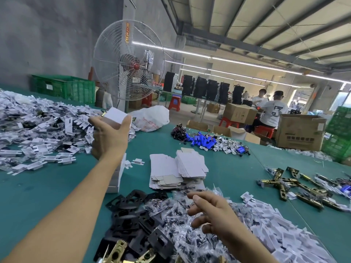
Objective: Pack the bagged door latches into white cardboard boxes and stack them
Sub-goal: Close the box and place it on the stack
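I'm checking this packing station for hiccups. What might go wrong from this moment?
The left hand holds the white box raised, with something brass showing at its far end; it may slip out. The right hand hovers open over tangled clear bags, so it may snag several at once.

Bright, even factory light, seen through a wide-angle lens.

Long tube lights [235, 62] run under the ceiling and glare white; daylight blows out a doorway [341, 100] far right. The table [237, 168] is evenly lit, shadows soft and faint. Lines bend strongly toward the edges. The right hand [212, 215] is slightly motion-blurred; far workers [273, 111] look soft.
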The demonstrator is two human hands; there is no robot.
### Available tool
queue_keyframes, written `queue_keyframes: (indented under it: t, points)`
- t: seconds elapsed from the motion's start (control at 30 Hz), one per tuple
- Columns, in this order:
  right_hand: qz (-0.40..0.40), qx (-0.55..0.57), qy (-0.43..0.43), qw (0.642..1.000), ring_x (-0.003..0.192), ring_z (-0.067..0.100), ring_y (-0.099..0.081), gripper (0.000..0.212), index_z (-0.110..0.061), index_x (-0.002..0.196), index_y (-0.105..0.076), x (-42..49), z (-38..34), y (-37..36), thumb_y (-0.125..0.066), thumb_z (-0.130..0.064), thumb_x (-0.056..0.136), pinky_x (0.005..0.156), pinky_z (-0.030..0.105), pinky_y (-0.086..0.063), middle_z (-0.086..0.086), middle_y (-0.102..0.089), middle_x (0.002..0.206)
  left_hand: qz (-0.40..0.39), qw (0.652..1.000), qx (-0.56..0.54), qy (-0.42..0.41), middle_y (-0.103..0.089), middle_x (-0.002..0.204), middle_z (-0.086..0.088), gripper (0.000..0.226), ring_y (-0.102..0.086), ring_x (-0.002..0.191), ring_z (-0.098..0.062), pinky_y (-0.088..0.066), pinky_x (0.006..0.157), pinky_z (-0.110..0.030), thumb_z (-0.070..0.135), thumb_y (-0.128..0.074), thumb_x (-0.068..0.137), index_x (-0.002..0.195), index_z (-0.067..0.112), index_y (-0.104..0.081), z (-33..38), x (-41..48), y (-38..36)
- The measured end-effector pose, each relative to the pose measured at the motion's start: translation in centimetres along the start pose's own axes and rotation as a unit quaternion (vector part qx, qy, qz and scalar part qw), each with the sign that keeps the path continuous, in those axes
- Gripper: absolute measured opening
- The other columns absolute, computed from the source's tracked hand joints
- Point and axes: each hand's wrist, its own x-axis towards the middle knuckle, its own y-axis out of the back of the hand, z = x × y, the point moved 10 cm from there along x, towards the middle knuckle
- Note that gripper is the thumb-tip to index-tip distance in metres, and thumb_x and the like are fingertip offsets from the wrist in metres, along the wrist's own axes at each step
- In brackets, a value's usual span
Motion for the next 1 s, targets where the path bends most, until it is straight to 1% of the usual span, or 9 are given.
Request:
queue_keyframes:
  t: [0.07,0.13,0.2,0.3,0.4,0.53,0.7,0.83,1.0]
  points:
    - [-0.003,-0.002,-0.001,1.0,0.064,0.018,-0.067,0.015,-0.029,0.104,-0.073,0.0,0.3,-0.1,-0.058,-0.031,0.099,0.047,0.019,-0.042,0.006,-0.074,0.085,0.008,1.0,0.019,-0.004,-0.059,0.117,-0.02,0.081,-0.057,0.099,-0.039,-0.038,0.08,-0.047,0.078,-0.059,0.078,0.124,0.017,-0.032,-0.4,0.2,0.1]
    - [-0.009,-0.004,-0.002,1.0,0.064,0.018,-0.066,0.017,-0.027,0.107,-0.072,0.0,0.5,-0.4,-0.058,-0.031,0.099,0.048,0.019,-0.042,0.005,-0.073,0.085,0.021,1.0,0.007,-0.007,-0.061,0.117,-0.018,0.081,-0.056,0.097,-0.035,-0.037,0.079,-0.044,0.08,-0.061,0.075,0.122,0.021,-0.035,-0.6,0.4,0.5]
    - [-0.015,-0.005,-0.001,1.0,0.064,0.018,-0.066,0.018,-0.026,0.108,-0.072,-0.1,0.6,-0.6,-0.058,-0.032,0.099,0.048,0.019,-0.041,0.004,-0.073,0.083,0.03,0.999,-0.014,-0.01,-0.06,0.123,-0.015,0.085,-0.056,0.104,-0.034,-0.037,0.08,-0.041,0.083,-0.062,0.071,0.127,0.025,-0.037,-0.9,0.4,1.0]
    - [-0.017,-0.01,0.0,1.0,0.065,0.018,-0.066,0.018,-0.027,0.108,-0.072,-0.1,0.7,-0.7,-0.058,-0.032,0.099,0.049,0.019,-0.042,0.003,-0.074,0.083,0.035,0.999,-0.028,-0.023,-0.045,0.133,-0.011,0.098,-0.051,0.115,-0.032,-0.039,0.081,-0.041,0.084,-0.068,0.062,0.138,0.031,-0.038,-1.9,0.1,1.3]
    - [-0.02,-0.008,-0.001,1.0,0.064,0.018,-0.066,0.018,-0.027,0.108,-0.073,-0.1,0.8,-0.9,-0.057,-0.031,0.099,0.049,0.019,-0.042,0.004,-0.074,0.083,0.046,0.996,0.007,-0.072,-0.037,0.133,-0.012,0.104,-0.044,0.118,-0.031,-0.043,0.089,-0.045,0.076,-0.076,0.061,0.146,0.028,-0.039,-1.9,-0.2,1.4]
    - [-0.02,-0.009,-0.001,1.0,0.065,0.017,-0.067,0.018,-0.029,0.105,-0.074,0.0,1.1,-1.1,-0.057,-0.03,0.099,0.049,0.019,-0.042,0.004,-0.074,0.084,0.058,0.993,0.016,-0.102,-0.043,0.138,-0.013,0.098,-0.043,0.126,-0.032,-0.042,0.098,-0.049,0.07,-0.077,0.066,0.142,0.017,-0.046,-1.6,0.0,1.3]
    - [-0.017,-0.007,-0.003,1.0,0.064,0.018,-0.067,0.019,-0.032,0.101,-0.075,0.1,1.2,-0.9,-0.056,-0.029,0.1,0.049,0.019,-0.042,0.004,-0.074,0.083,0.06,0.993,0.016,-0.103,-0.05,0.138,-0.015,0.095,-0.043,0.128,-0.035,-0.04,0.098,-0.052,0.065,-0.078,0.069,0.14,0.012,-0.044,-1.5,0.3,0.7]
    - [-0.012,-0.013,-0.005,1.0,0.064,0.017,-0.066,0.018,-0.026,0.106,-0.073,0.1,1.4,-0.8,-0.057,-0.03,0.099,0.049,0.019,-0.042,0.004,-0.074,0.082,0.058,0.993,0.037,-0.094,-0.05,0.14,-0.017,0.096,-0.044,0.128,-0.036,-0.041,0.1,-0.055,0.065,-0.078,0.07,0.141,0.012,-0.04,-2.3,0.4,0.4]
    - [-0.014,-0.02,-0.006,1.0,0.065,0.018,-0.067,0.016,-0.026,0.106,-0.072,0.0,1.5,-0.8,-0.057,-0.03,0.099,0.05,0.02,-0.043,0.004,-0.075,0.083,0.057,0.991,0.05,-0.108,-0.041,0.149,-0.018,0.106,-0.039,0.134,-0.037,-0.035,0.104,-0.053,0.057,-0.081,0.071,0.153,0.012,-0.03,-2.5,0.2,0.1]
